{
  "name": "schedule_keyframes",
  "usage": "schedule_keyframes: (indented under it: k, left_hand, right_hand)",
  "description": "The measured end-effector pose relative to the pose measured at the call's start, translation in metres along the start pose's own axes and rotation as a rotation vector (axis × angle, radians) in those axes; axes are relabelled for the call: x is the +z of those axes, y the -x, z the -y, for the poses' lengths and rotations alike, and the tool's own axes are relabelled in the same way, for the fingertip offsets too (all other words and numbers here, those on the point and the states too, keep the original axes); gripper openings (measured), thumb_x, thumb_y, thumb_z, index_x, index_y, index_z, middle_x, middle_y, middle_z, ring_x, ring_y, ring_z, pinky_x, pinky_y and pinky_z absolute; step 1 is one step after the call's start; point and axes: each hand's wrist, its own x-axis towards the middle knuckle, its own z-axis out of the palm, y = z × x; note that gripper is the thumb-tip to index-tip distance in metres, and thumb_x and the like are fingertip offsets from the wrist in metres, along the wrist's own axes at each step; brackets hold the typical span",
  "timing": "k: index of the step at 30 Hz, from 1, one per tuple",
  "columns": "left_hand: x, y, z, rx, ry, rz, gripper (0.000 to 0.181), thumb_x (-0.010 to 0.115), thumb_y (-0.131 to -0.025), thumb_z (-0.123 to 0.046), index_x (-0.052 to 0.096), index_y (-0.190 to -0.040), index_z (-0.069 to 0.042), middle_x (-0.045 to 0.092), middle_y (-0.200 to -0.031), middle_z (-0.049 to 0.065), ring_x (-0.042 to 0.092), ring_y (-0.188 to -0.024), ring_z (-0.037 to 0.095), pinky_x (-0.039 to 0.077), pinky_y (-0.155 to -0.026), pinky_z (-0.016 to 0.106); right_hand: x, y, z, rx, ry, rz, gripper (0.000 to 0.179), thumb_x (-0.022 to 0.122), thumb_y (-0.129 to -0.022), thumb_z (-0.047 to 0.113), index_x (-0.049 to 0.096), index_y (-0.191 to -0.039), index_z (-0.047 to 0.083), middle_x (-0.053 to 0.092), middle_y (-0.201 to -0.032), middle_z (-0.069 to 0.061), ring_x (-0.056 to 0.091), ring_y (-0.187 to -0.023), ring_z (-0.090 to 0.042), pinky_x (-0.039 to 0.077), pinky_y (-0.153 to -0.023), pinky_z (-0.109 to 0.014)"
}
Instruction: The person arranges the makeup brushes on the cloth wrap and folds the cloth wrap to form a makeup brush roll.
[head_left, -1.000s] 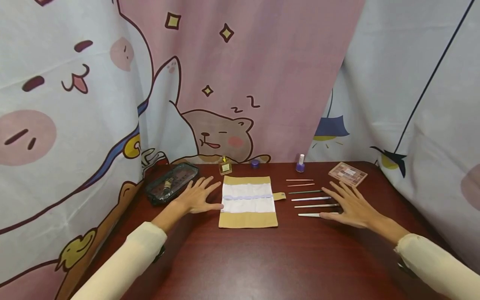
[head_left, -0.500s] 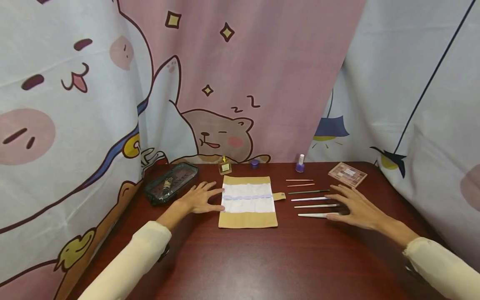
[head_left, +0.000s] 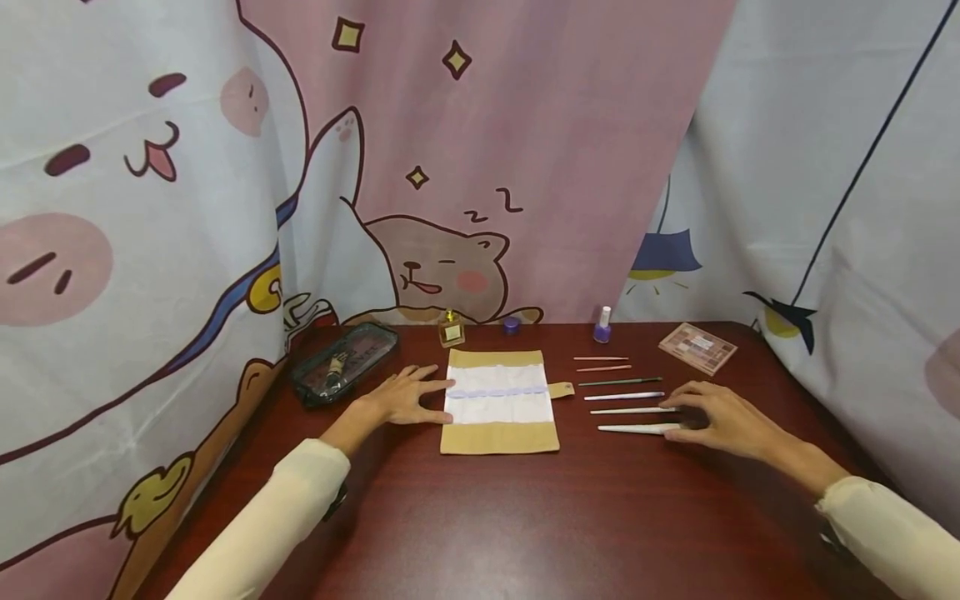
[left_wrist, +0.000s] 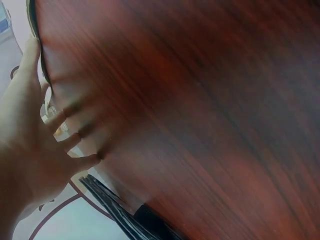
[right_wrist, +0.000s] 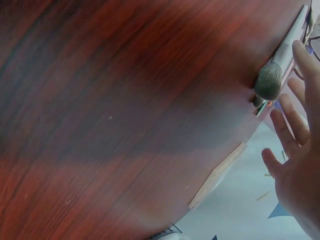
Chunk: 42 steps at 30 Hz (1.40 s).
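Note:
An unrolled tan brush roll (head_left: 498, 438) with a white inside lies flat in the middle of the table. My left hand (head_left: 401, 400) rests at its left edge, fingers spread, thumb and index tip touching the edge. Right of the roll, several makeup brushes (head_left: 632, 429) lie in a column with handles pointing left. Over the bristle ends of the nearest ones hovers my right hand (head_left: 723, 421), its fingers loosely bent. In the right wrist view a fluffy grey brush head (right_wrist: 269, 81) shows beside the thumb; no brush is gripped there. The head view hides these bristle ends behind the fingers.
Left of the roll lies a dark see-through pouch (head_left: 360, 354) with a small tube inside. Along the back stand a perfume bottle (head_left: 452, 331), a small purple jar (head_left: 512, 326) and purple nail polish (head_left: 602, 327). An eyeshadow palette (head_left: 699, 348) lies at the back right.
My right hand has drawn its spread fingers in and moved slightly right and nearer, by the closest brushes' bristle ends. The left hand has slid a little right, onto the roll's edge.

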Motion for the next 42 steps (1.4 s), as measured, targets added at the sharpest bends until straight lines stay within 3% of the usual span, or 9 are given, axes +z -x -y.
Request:
schedule_keyframes:
  k: [5, 9, 22, 31, 37, 42]
  left_hand:
    - [0.000, -0.002, -0.001, -0.014, 0.007, 0.015, 0.082, 0.062, -0.088, -0.076, 0.041, -0.159, -0.040, 0.025, -0.171, 0.008, 0.025, -0.153, 0.041, 0.024, -0.115, 0.072]
    - [0.000, -0.002, -0.001, -0.014, 0.009, 0.015, 0.082, 0.062, -0.088, -0.076, 0.041, -0.159, -0.042, 0.024, -0.171, 0.008, 0.024, -0.154, 0.041, 0.023, -0.115, 0.073]
    - [0.002, 0.000, -0.003, -0.012, 0.001, 0.004, 0.085, 0.061, -0.087, -0.079, 0.039, -0.160, -0.041, 0.024, -0.171, 0.008, 0.023, -0.154, 0.040, 0.022, -0.116, 0.072]
    - [0.002, -0.001, -0.002, -0.039, 0.001, 0.013, 0.090, 0.061, -0.084, -0.081, 0.037, -0.161, -0.040, 0.023, -0.171, 0.005, 0.021, -0.155, 0.039, 0.022, -0.117, 0.071]
    - [0.002, -0.001, -0.002, -0.049, 0.001, 0.020, 0.091, 0.060, -0.083, -0.083, 0.038, -0.161, -0.041, 0.024, -0.171, 0.004, 0.021, -0.155, 0.038, 0.022, -0.117, 0.070]
    - [0.001, -0.001, -0.003, -0.058, 0.006, 0.027, 0.091, 0.061, -0.083, -0.082, 0.037, -0.161, -0.042, 0.023, -0.172, 0.004, 0.020, -0.155, 0.038, 0.021, -0.118, 0.070]
  right_hand:
    - [0.000, 0.001, -0.001, 0.026, -0.087, 0.051, 0.036, 0.090, -0.081, 0.040, 0.080, -0.109, 0.021, 0.071, -0.105, 0.009, 0.067, -0.094, -0.009, 0.054, -0.078, -0.030]
    - [0.002, 0.002, -0.002, -0.009, -0.122, 0.048, 0.033, 0.092, -0.079, 0.033, 0.081, -0.107, 0.019, 0.072, -0.102, 0.010, 0.066, -0.089, -0.007, 0.049, -0.076, -0.021]
    - [0.007, -0.001, -0.006, -0.056, -0.209, 0.064, 0.022, 0.091, -0.080, 0.016, 0.080, -0.099, 0.017, 0.068, -0.092, 0.010, 0.056, -0.077, 0.001, 0.047, -0.064, -0.022]
    - [0.002, -0.004, -0.004, -0.005, -0.236, 0.108, 0.020, 0.088, -0.085, 0.024, 0.077, -0.102, 0.022, 0.071, -0.092, 0.017, 0.055, -0.078, 0.003, 0.046, -0.066, -0.020]
    - [-0.003, -0.012, 0.000, 0.074, -0.286, 0.111, 0.020, 0.087, -0.086, 0.027, 0.078, -0.104, 0.026, 0.070, -0.091, 0.018, 0.054, -0.074, 0.002, 0.045, -0.064, -0.022]
    - [-0.012, -0.026, 0.006, 0.137, -0.346, 0.087, 0.023, 0.086, -0.087, 0.026, 0.079, -0.107, 0.020, 0.068, -0.086, 0.015, 0.051, -0.070, -0.001, 0.042, -0.059, -0.024]
